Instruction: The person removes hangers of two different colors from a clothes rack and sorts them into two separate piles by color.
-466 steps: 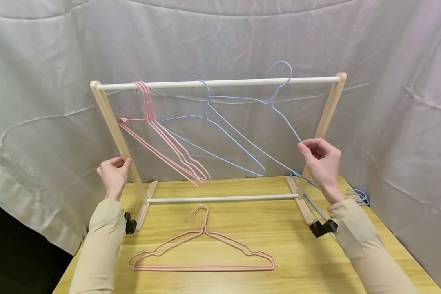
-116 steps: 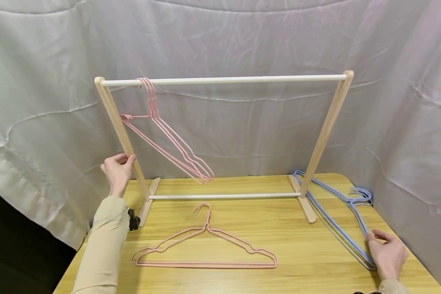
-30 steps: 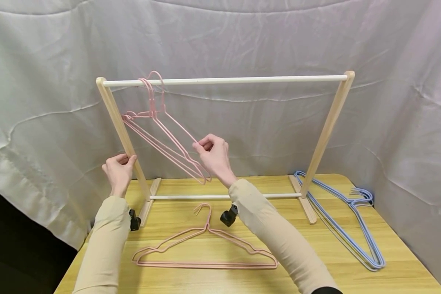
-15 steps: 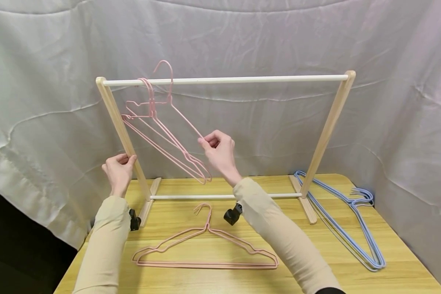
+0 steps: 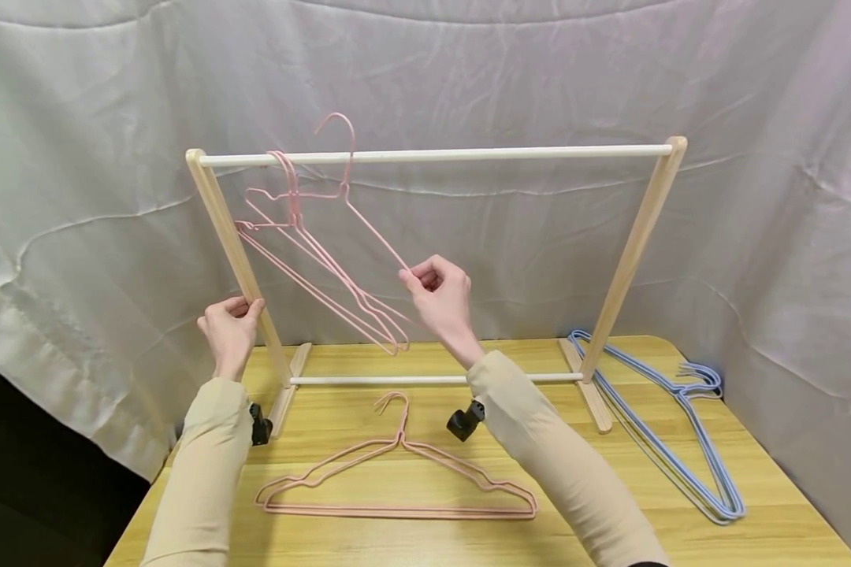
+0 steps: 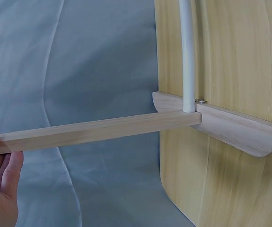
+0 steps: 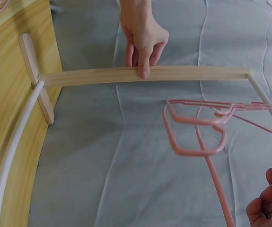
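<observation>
My left hand (image 5: 230, 335) grips the left wooden upright (image 5: 220, 216) of a small clothes rack, thumb on one side and fingers on the other; the left wrist view shows this hand (image 6: 5, 189) at its edge. Right of it, my right hand (image 5: 445, 303) pinches the sloping shoulder of a pink wire hanger (image 5: 377, 233). That hanger's hook stands above the white top rail (image 5: 496, 153), and its left end overlaps other pink hangers (image 5: 295, 193) hooked near the rail's left end. In the right wrist view, my right hand (image 7: 270, 203) shows only partly.
Two pink hangers (image 5: 397, 516) lie stacked on the wooden table (image 5: 369, 543) in front of the rack. Several blue hangers (image 5: 702, 429) lie piled at the right, by the right upright's foot (image 5: 585, 390). A grey curtain (image 5: 468, 79) hangs close behind and at the sides.
The blue hangers that hung on the rail are now piled at the right. My right hand came from that pile, lifted a pink hanger off the rail and moved it right. My left hand stayed.
</observation>
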A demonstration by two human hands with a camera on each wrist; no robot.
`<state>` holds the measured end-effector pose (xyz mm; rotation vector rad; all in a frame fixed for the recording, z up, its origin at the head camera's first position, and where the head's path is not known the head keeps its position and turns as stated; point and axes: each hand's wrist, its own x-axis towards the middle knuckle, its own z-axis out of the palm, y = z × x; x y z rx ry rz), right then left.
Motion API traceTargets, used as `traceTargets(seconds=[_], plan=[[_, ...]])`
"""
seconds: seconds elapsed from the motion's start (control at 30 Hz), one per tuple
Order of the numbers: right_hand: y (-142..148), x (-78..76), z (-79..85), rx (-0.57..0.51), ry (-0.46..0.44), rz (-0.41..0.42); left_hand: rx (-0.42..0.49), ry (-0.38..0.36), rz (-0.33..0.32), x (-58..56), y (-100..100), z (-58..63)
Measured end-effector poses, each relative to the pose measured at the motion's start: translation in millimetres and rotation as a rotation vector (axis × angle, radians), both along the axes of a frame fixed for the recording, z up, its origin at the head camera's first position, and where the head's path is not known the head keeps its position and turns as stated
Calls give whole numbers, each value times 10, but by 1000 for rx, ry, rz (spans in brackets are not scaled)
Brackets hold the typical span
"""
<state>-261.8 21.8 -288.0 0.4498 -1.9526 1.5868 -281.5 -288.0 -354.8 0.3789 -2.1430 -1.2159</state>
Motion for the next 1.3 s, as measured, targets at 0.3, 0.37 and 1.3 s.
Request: traceTargets(seconds=[0.3, 0.37, 1.3], plan=[[201, 14, -139, -33, 40, 16, -13, 15, 4, 4, 9, -1], [258, 28, -176, -38, 40, 21, -12, 13, 3, 7, 14, -2], [1008, 204, -791, 43, -81, 42, 9, 6, 2, 9, 10, 4]])
